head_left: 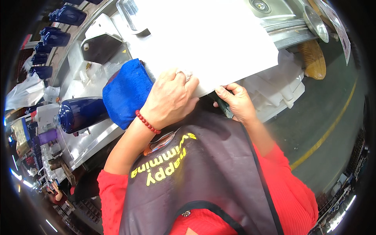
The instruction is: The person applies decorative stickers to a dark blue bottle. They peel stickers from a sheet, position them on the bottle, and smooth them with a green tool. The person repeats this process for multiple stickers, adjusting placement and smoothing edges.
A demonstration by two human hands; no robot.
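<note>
A large flat white panel [211,43] lies across the workbench in front of me. My left hand [170,98], with a red bead bracelet at the wrist, rests palm down on its near edge, with a bit of white cloth under the fingers. My right hand [235,102] grips the same near edge from below, thumb on the rim, beside a dark object I cannot make out. A folded blue towel [127,92] lies just left of my left hand.
A dark blue glossy bottle-shaped part [80,113] lies on the bench at left, several more [55,37] line the far left. White moulded parts [282,92] sit under the panel at right. A steel sink [270,9] is at the top. Grey floor with a yellow line [329,129] is to the right.
</note>
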